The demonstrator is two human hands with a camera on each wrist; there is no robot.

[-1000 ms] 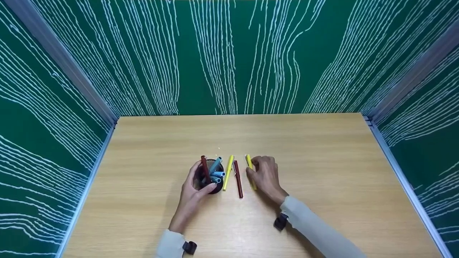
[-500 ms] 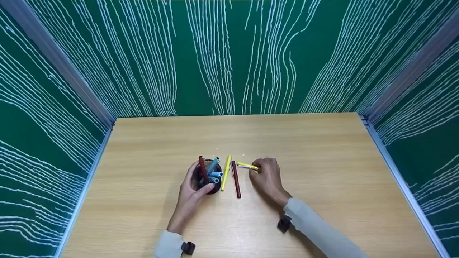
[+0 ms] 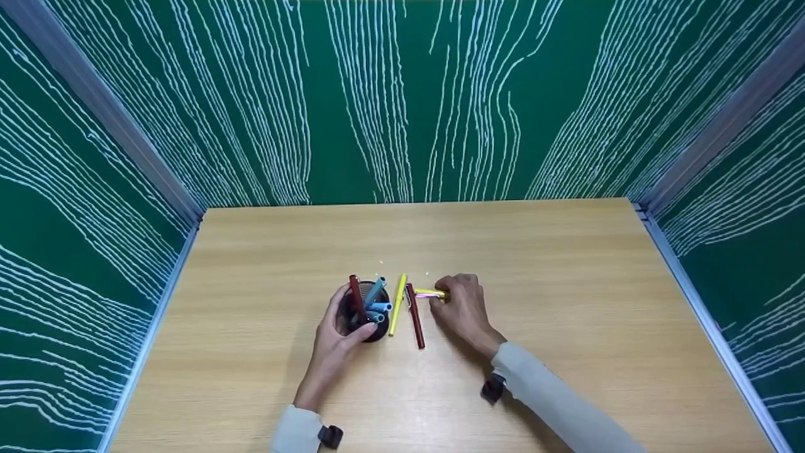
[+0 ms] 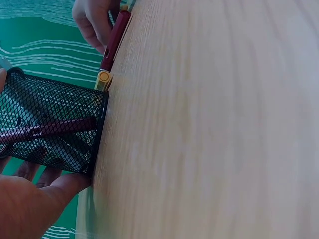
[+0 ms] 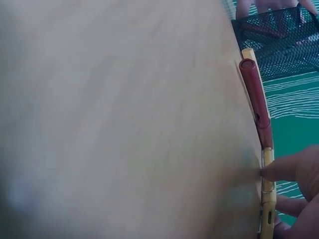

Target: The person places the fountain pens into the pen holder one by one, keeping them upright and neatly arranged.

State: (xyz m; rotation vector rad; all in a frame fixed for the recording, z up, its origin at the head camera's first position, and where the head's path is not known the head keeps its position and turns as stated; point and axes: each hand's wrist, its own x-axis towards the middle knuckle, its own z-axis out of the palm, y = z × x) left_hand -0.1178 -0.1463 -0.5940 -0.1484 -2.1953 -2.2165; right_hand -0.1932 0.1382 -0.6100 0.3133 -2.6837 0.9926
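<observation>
My left hand (image 3: 336,343) grips a black mesh pen cup (image 4: 55,99) around its side, thumb at the near right and fingers behind. A dark red pen (image 3: 356,296) and several blue-teal pens (image 3: 375,290) lean out of the cup. Between thumb and fingers, my right hand (image 3: 462,308) pinches a yellow pen (image 3: 429,293) that points left, low at the table. Its left end comes right up to a second dark red pen (image 3: 417,324) lying on the wood. Between that red pen and the cup lies another yellow pen (image 3: 397,308).
The wooden table (image 3: 534,251) stretches out around both hands. Green panels (image 3: 371,126) with white wavy lines stand behind it and at both sides, with pale posts (image 3: 119,113) in the corners. Tiny pale specks (image 3: 381,262) lie beyond the cup.
The right hand has turned its yellow pen from lengthwise to crosswise, then shifted slightly left, bringing the pen's end up to the red pen. The left hand and cup stay put.
</observation>
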